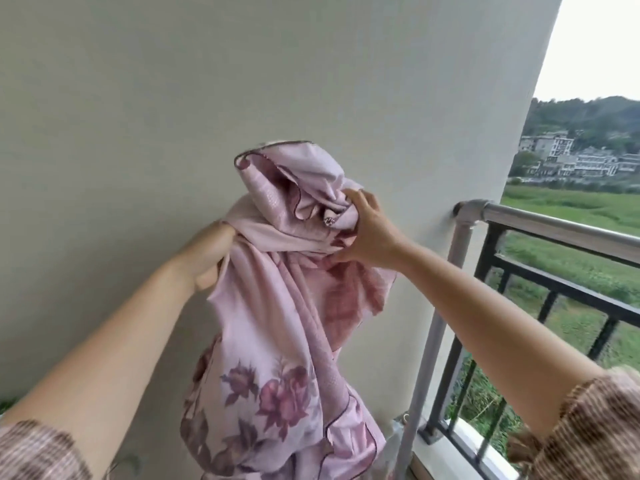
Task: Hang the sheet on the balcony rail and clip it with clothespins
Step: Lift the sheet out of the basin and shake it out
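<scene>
The pink floral sheet (277,306) is held bunched in front of the wall (173,98), left of the balcony rail (561,230). It is gripped by the left hand (211,254) and the right hand (367,233), both arms outstretched.

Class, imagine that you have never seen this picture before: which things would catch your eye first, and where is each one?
First comes the pink flowered sheet, bunched in mid-air at the centre before the pale wall. The left hand grips it on one side and the right hand on the other. At the right, the silver balcony rail runs bare, with green fields and buildings beyond.
</scene>
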A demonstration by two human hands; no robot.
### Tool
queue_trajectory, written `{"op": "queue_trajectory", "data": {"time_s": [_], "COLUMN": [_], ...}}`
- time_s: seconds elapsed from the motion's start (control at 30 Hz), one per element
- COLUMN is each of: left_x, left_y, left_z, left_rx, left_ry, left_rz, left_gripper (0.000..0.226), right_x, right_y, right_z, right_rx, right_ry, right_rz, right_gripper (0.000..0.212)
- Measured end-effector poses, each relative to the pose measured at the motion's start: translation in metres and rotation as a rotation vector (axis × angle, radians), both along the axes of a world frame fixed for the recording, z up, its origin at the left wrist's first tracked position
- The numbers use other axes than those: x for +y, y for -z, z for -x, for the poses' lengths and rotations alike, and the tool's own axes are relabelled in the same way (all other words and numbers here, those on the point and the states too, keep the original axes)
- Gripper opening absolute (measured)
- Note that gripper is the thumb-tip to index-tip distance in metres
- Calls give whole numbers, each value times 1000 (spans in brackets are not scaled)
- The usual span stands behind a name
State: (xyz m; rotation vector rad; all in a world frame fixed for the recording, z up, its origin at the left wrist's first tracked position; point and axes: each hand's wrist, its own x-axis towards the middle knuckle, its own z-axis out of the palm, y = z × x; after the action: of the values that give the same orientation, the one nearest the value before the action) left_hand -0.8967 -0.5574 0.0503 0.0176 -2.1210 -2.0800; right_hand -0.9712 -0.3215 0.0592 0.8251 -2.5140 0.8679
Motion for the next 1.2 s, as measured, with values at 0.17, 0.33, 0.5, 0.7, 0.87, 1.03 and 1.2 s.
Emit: {"op": "queue_trajectory", "data": {"time_s": [0.17,0.33,0.5,0.7,0.87,1.03,1.2], "left_x": [0,0,-12,-55,-41,-20,-6], "left_y": [0,0,-8,-17,-5,25,50], "left_z": [-2,-5,-2,5,11,8,19], "left_rx": [52,101,159,139,52,73,-8], "left_ry": [105,127,68,-22,-217,-123,-97], "left_rz": [-170,-138,-80,19,210,504,354], "left_gripper": [29,44,35,44,23,44,49], "right_x": [-1,-17,-40,0,13,21,18], "right_y": [46,102,107,-34,-98,-115,-117], "right_z": [-3,-34,-26,4,19,33,45], "right_rx": [-448,-1128,-726,-313,246,282,-130], "right_ry": [-107,-504,-201,-90,334,353,278], "right_rz": [-27,105,96,-494,-567,60,575], "right_gripper": [102,41,16,31,44,24,28]}}
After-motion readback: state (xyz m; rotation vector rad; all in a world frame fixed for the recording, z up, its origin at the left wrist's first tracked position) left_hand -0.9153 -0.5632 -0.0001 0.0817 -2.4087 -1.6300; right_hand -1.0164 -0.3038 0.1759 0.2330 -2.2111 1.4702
